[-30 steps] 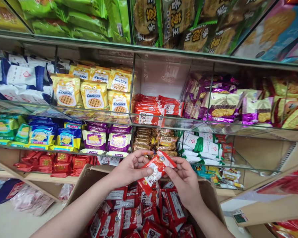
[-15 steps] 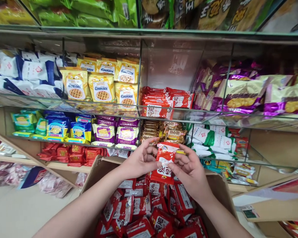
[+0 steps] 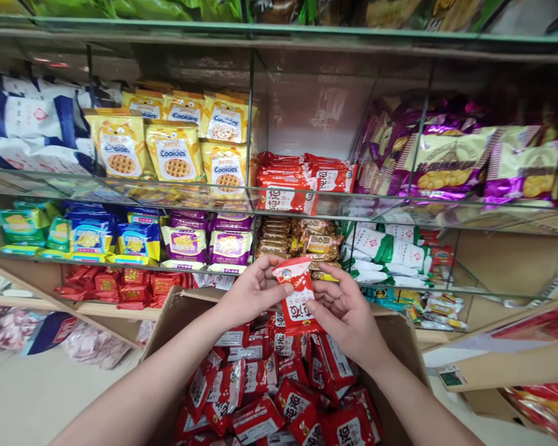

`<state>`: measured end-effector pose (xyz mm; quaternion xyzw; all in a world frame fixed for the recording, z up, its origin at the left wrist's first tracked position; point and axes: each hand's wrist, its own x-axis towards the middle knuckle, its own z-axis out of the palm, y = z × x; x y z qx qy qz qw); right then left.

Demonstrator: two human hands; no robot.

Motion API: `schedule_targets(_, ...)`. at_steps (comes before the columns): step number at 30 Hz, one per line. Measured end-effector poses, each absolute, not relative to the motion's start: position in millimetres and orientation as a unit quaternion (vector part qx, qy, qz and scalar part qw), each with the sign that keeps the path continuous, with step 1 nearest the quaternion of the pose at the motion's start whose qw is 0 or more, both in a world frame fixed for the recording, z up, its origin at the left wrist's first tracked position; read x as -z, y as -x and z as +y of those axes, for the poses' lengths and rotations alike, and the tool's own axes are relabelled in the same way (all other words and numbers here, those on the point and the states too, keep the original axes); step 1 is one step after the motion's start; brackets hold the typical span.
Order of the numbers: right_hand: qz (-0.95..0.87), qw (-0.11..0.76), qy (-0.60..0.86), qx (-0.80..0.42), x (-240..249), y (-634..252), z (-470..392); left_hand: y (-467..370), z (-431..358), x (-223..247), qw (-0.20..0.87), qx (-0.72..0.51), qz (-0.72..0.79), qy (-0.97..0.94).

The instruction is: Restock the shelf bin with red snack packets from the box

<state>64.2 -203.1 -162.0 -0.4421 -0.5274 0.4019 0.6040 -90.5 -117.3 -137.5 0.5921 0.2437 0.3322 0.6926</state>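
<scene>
Between my two hands is a small red and white biscuit packet [image 3: 298, 303], its printed face toward me. My left hand [image 3: 253, 288] pinches its left edge, thumb on the front and fingers behind. On the opposite side my right hand [image 3: 341, 306] grips the lower right edge, thumb at the front. Below both hands, an open cardboard box [image 3: 165, 319] holds many similar red packets [image 3: 260, 378], lying loosely at mixed angles. Stacks of matching red packets [image 3: 286, 189] sit on the glass shelf ahead, beyond my hands.
Yellow cookie packets [image 3: 174, 152] stand left of the red stacks, with purple and cream packets [image 3: 446, 161] to the right. Brown packets [image 3: 320, 244] lie on the lower shelf behind my hands. Glass dividers [image 3: 251, 124] and the shelf's front edge [image 3: 376, 204] separate the compartments.
The view has shifted slightly, so the shelves sit lower-left to higher in the picture. The packet stays in both hands, tilted a little more to the left.
</scene>
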Motion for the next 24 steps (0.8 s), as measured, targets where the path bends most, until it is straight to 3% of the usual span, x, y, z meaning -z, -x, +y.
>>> schedule_targets(8,-0.544,0.601,0.43,-0.397,161.0,-62.2,-203.9,93.2,-114.7,140.5,0.691,-0.307,0.185,-0.628)
schedule_targets(13,-0.5,0.653,0.408,-0.396,162.7,-61.6,-201.9,93.9,-117.2,142.5,0.668,-0.259,0.173,-0.676)
schedule_targets(24,-0.468,0.66,0.431,-0.4,159.7,-63.2,-201.7,88.9,-120.6,137.8,0.624,-0.343,0.224,-0.665)
